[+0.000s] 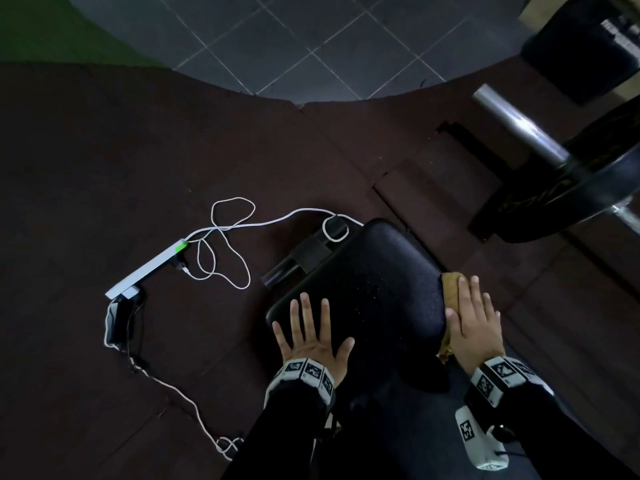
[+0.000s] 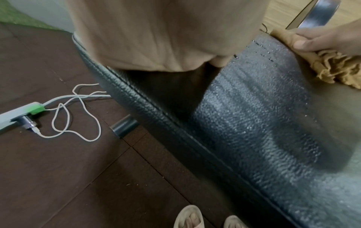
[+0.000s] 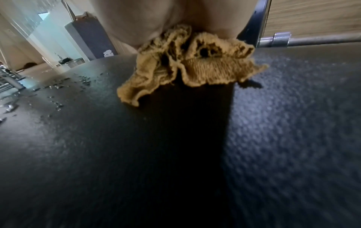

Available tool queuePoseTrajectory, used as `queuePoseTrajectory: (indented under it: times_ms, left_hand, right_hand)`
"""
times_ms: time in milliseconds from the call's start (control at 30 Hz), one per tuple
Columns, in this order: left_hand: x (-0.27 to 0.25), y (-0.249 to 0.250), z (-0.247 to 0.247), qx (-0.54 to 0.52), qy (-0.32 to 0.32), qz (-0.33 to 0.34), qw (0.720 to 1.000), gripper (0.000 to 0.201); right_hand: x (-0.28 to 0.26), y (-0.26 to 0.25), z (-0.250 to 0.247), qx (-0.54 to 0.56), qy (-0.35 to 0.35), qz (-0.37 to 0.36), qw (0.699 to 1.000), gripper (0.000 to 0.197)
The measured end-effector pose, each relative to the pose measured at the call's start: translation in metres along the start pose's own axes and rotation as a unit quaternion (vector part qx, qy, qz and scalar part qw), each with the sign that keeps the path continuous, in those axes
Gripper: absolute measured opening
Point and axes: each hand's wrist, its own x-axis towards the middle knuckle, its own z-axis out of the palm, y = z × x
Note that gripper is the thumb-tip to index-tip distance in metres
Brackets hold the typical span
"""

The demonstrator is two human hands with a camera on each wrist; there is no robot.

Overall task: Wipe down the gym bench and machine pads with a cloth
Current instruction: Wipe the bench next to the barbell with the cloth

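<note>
From the head view I see my left hand (image 1: 313, 336) lying flat on the near left part of the black bench pad (image 1: 374, 289), fingers straight and spread wide, holding nothing. My right hand (image 1: 472, 323) lies flat at the pad's right edge, fingers straight and close together, pressing the mustard cloth (image 1: 450, 282), which peeks out past the fingertips and behind the palm. On the brown floor mat (image 1: 104, 168) to the left lie a white power strip (image 1: 147, 268) and a looping white cable (image 1: 228, 237); a barbell (image 1: 519, 126) with a black plate sits at the upper right. In the left wrist view the palm fills the top, the pad's textured surface and stitched seam run diagonally below it, and across the pad my right thumb rests on the bunched cloth beside a scatter of droplets (image 2: 261, 49). In the right wrist view the cloth is crumpled under the palm, touching the pad, with droplets beading to its left.
</note>
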Motion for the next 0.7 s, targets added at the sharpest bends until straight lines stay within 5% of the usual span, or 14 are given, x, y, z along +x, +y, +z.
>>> queuePoseTrajectory:
  times_ms: [200, 400, 567, 700]
  left_hand:
    - [-0.001, 0.002, -0.004, 0.002, -0.018, -0.008, 1.000, 0.082]
    - [-0.001, 0.002, -0.004, 0.002, -0.017, -0.012, 1.000, 0.081]
    - [0.001, 0.002, -0.004, 0.004, -0.019, -0.016, 1.000, 0.082]
    - [-0.001, 0.001, -0.004, -0.003, -0.013, -0.009, 1.000, 0.082]
  right_hand:
    - [0.043, -0.031, -0.010, 0.034, -0.042, -0.038, 0.998, 0.057]
    - [0.083, -0.104, -0.007, -0.075, -0.074, -0.189, 0.976, 0.062]
    - [0.038, -0.102, 0.016, -0.181, -0.078, -0.309, 0.930, 0.058]
    - [-0.019, -0.045, 0.024, -0.179, -0.065, -0.321, 0.928, 0.062]
